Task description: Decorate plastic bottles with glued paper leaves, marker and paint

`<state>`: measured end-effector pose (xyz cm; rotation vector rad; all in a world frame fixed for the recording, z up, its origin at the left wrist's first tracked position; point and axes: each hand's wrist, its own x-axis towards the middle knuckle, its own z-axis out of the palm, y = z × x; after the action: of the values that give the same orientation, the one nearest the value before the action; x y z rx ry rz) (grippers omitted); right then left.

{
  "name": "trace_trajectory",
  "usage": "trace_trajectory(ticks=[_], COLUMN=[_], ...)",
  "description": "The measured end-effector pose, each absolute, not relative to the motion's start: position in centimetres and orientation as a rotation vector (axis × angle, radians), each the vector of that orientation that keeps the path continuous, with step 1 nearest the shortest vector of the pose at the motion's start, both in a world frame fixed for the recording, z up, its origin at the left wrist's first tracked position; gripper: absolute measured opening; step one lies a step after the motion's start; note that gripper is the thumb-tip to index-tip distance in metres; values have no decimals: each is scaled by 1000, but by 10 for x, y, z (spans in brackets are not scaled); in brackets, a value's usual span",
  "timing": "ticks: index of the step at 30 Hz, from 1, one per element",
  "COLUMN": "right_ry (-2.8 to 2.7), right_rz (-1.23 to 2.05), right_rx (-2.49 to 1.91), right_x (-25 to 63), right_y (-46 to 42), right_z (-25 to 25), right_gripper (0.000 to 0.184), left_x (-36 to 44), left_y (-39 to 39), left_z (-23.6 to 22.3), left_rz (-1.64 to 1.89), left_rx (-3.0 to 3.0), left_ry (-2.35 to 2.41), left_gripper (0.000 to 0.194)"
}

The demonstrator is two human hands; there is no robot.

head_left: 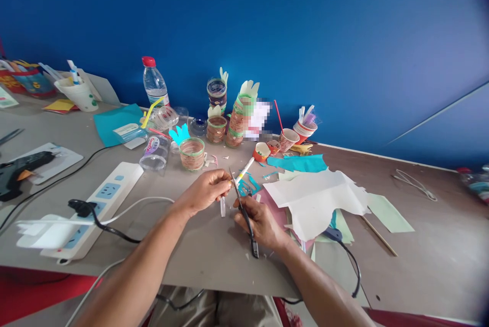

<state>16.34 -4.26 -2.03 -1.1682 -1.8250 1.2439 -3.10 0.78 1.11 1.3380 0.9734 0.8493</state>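
My left hand [206, 190] is closed in a pinch, and what sits between its fingertips is too small to make out. A slim white stick with a yellow band [245, 171] runs up to those fingertips; whether it is held or lies behind them is unclear. Just below them is a short clear plastic piece [223, 207]. In my right hand [262, 221] is a pair of black-handled scissors [250, 230], seen nearly edge-on, its blades pointing up beside my left fingertips. Blue paper scraps [250, 184] lie behind the hands.
Wrapped jars with paper crowns, such as this jar [192, 155], stand at the back. White paper [317, 192] covers other sheets at right. A power strip [103, 199], a glue gun [26, 169] and cables are at left. A red-capped bottle [155, 82] and paper cups [289, 139] stand near the wall.
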Motion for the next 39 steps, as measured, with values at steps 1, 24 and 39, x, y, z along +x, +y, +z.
trace_trajectory(ticks=[1, 24, 39], right_ry=[-1822, -1727, -1702], right_rz=[1249, 1223, 1253], right_rx=[-1161, -1168, -1073], right_x=[164, 160, 162], right_y=[-42, -39, -38], right_z=[-21, -25, -32], right_gripper=[9, 19, 29], left_x=[-31, -5, -4], left_y=[8, 0, 0], left_z=[11, 0, 6], left_rz=[850, 1033, 969], left_rx=[1347, 1184, 1160], left_ry=[973, 974, 961], left_gripper=[18, 20, 20])
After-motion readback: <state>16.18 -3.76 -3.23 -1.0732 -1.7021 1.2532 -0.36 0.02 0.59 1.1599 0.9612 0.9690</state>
